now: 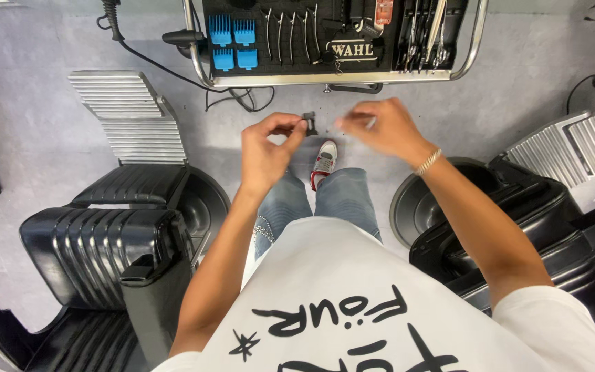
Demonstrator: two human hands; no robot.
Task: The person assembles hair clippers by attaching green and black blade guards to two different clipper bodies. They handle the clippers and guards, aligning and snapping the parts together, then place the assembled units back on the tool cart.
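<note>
While the left hand pinches a small black clipper part in its fingers, the right hand hovers just beside — fingertips pressed together — near the tool tray's chrome edge, open floor between two barber chairs.

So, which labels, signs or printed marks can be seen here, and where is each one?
Logo mark: on the black mat of the tool cart, top centre; pale letters on black.
Shirt print: on the person's white shirt, bottom centre; large black brush letters with a small star.
No screens or packages in view.
</note>
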